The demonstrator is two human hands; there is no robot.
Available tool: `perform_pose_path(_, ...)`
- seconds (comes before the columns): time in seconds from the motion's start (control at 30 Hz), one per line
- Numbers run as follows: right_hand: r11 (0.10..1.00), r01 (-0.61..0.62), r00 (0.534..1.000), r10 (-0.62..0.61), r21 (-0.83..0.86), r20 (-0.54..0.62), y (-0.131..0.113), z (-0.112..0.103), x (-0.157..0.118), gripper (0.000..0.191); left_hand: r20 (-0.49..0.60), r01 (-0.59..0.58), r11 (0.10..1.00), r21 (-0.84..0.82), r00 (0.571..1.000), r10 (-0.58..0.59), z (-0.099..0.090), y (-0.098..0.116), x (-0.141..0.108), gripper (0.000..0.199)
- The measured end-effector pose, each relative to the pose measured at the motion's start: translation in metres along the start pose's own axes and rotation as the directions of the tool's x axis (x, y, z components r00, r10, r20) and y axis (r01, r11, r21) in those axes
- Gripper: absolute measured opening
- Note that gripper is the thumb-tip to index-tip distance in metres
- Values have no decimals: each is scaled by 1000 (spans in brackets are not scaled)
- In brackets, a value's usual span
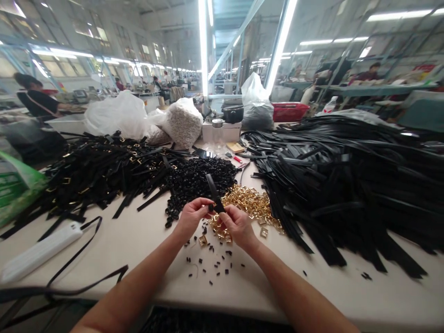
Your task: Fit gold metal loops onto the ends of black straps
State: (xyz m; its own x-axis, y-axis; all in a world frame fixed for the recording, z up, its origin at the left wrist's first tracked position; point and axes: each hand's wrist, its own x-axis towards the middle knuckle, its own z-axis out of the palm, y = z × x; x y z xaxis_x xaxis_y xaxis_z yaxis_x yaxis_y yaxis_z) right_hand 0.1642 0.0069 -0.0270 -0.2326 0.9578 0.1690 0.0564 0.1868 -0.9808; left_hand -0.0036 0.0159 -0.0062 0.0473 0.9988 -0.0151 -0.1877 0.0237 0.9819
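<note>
One black strap (212, 188) held up, gold buckles (250, 202) to the right
Right hand (238, 225) pinches its near end, left hand's (191, 215) got a small black piece (211, 208) pinched right beside it, black loops (189, 178) piled farther back.

Pale counter (243, 291) near. Bright tube lights (203, 51) overhead, rows running far. Windows (64, 68) along left. Teal table (367, 91) far right.

The narrow black leather-like strap (212, 185) looked smooth with a faint sheen; the square gold-coloured metal buckles (250, 202) were glossy, the small black loops (203, 177) dully shiny. The pale table (138, 259) looked matt, the large white translucent plastic bag (116, 113) crinkled.
</note>
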Motion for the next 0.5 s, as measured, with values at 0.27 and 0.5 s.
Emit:
perform_pose_path(0.27, 1000, -10, 999, 10, 4, -32, -1, 2, 2, 23, -25, -63, 998, 16, 998, 64, 3, 1, -1, 22)
perform_pose_path(0.5, 990, 30, 999, -26, -138, 28, 1, -1, 2, 18, -12, -84, 995, 56, 996, 85, -5, -5, 2, 18)
